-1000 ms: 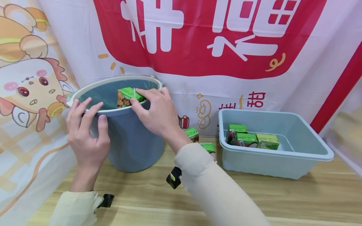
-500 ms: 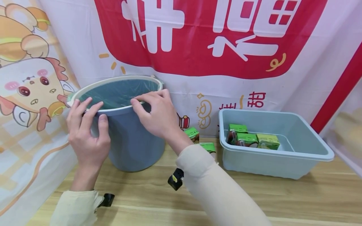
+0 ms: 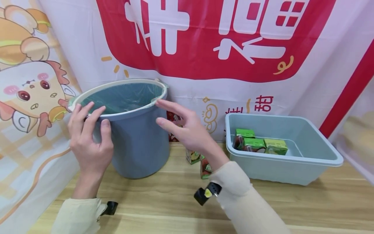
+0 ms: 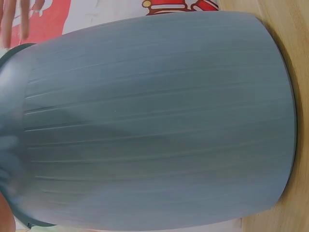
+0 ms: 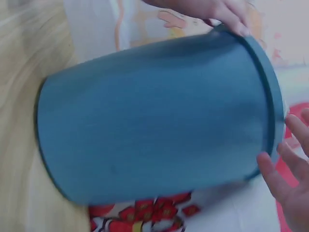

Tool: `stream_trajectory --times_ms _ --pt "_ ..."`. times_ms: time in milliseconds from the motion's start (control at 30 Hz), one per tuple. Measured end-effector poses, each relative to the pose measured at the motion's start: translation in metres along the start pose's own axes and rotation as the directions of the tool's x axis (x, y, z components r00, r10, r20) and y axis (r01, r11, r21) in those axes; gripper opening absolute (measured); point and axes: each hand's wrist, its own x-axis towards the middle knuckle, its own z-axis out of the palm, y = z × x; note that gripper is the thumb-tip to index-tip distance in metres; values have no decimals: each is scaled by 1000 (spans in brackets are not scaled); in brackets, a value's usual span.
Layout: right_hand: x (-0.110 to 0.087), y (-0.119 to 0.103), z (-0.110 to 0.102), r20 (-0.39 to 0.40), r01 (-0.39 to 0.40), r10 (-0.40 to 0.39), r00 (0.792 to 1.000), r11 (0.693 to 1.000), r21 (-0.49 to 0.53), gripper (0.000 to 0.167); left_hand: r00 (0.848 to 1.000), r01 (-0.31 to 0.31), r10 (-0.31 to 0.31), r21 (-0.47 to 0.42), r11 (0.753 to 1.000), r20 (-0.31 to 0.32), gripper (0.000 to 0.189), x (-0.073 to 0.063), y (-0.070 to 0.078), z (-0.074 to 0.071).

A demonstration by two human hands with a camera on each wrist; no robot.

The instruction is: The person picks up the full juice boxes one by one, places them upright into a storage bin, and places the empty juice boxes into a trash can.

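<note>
A blue-grey trash bin (image 3: 137,139) stands upright on the table, its pale rim lined with a thin greenish bag (image 3: 125,94). My left hand (image 3: 92,139) holds the near left of the rim, fingers over the edge and thumb against the outer wall. Just off the right side of the rim, my right hand (image 3: 187,126) is spread with nothing between its fingers; the right wrist view shows its fingers (image 5: 275,179) close to the rim. Behind the right forearm, partly hidden, two small drink cartons, one patterned (image 3: 193,156) and one red (image 3: 205,169), stand on the table.
To the right, a light blue plastic tub (image 3: 277,169) holds three green-topped drink cartons (image 3: 255,144) at its left end. A printed cloth (image 3: 187,42) hangs behind everything, and another (image 3: 32,130) covers the left side. The wooden table (image 3: 157,201) extends in front.
A green carton in my right hand went down into the bin and out of sight. My right hand then opened and drew back to the right. The left hand stayed at the rim.
</note>
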Motion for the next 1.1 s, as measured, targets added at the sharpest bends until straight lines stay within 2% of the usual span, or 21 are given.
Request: stream_trajectory --times_ms 233,500,733,933,1100 --pt "-36 23 -22 -119 -83 84 989 996 11 49 1000 6 -6 3 1000 -12 41 1 1 -1" --pt "-57 41 -26 -211 -130 133 968 991 31 46 1000 7 -7 1 1000 -5 40 1 0 -1" --pt "-73 55 -19 -267 -226 198 943 971 -79 51 1000 -1 1 1 1000 -12 40 0 0 1" --pt "-87 67 -15 -325 -315 246 913 932 -179 53 1000 -4 4 5 1000 -10 41 -1 0 2" --pt "-93 73 -13 -345 -312 214 914 914 -260 56 1000 2 -2 3 1000 -14 40 -1 2 2"
